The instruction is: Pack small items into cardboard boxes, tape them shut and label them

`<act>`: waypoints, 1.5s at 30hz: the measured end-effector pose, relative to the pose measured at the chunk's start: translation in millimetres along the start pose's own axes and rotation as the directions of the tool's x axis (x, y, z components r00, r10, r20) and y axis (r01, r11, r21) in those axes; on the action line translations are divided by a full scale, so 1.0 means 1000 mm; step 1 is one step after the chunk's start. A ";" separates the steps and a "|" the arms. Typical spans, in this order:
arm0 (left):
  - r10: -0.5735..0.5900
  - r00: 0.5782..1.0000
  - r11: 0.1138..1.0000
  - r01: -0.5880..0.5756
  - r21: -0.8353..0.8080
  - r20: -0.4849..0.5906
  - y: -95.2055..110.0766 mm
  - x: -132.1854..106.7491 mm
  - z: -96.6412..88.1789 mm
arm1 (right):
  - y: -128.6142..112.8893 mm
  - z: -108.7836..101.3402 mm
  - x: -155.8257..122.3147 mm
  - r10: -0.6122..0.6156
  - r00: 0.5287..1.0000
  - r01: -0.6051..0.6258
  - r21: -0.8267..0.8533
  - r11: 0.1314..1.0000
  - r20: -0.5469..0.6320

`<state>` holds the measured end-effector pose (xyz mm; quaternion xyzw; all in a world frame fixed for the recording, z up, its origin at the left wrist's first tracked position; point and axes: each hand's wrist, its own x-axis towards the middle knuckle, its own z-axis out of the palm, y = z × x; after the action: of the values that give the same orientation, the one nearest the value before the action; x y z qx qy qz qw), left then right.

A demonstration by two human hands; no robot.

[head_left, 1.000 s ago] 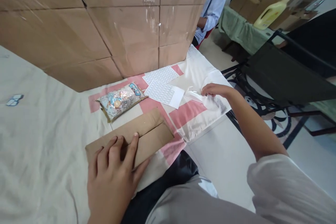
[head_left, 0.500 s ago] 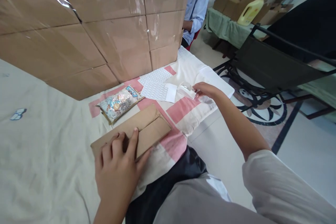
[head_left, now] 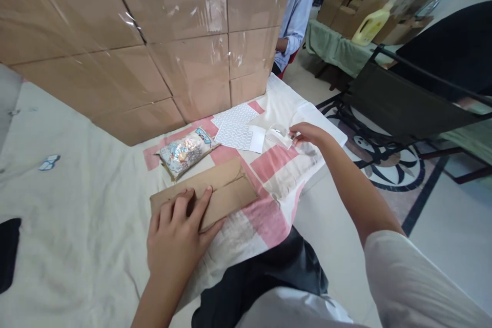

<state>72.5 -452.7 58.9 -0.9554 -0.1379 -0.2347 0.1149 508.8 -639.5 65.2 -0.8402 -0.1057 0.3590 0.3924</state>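
Note:
My left hand (head_left: 177, 233) lies flat, fingers spread, on a brown paper envelope (head_left: 226, 192) that rests on a cream and pink cloth (head_left: 269, 164). My right hand (head_left: 307, 134) reaches out to the far right of the cloth and pinches a small white tape dispenser (head_left: 279, 135). Two white sheets of small labels (head_left: 237, 130) lie just left of that dispenser. A shiny printed packet (head_left: 185, 151) sits beyond the envelope, near the cardboard wall.
Stacked taped cardboard boxes (head_left: 154, 36) form a wall behind the cloth. A person in a light blue shirt (head_left: 298, 7) sits behind them. To the right stand a dark folding cot (head_left: 403, 97), a green-covered table (head_left: 334, 46) and a yellow jug (head_left: 371, 25).
My right hand has drawn the white tape dispenser a little leftward, toward the label sheets. My left hand stays pressed on the envelope. My head has shifted, so the scene sits further right.

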 end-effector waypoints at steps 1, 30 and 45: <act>-0.003 1.000 1.000 0.003 0.007 0.009 0.001 0.000 0.000 | -0.003 -0.001 0.000 0.000 1.000 -0.001 -0.037 0.999 -0.003; -0.137 0.981 0.991 0.135 0.026 0.134 0.005 0.001 0.005 | 0.069 0.004 0.011 -0.394 0.917 0.382 0.441 0.812 -0.068; -0.131 0.984 0.991 0.127 0.037 0.118 0.006 0.001 0.003 | 0.098 0.024 0.020 -0.318 0.890 0.454 0.592 0.666 -0.326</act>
<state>76.5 -456.9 55.6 -0.9550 -0.2096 -0.1816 0.1051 496.6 -681.6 -28.0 -0.6380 -0.1111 0.1971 0.7361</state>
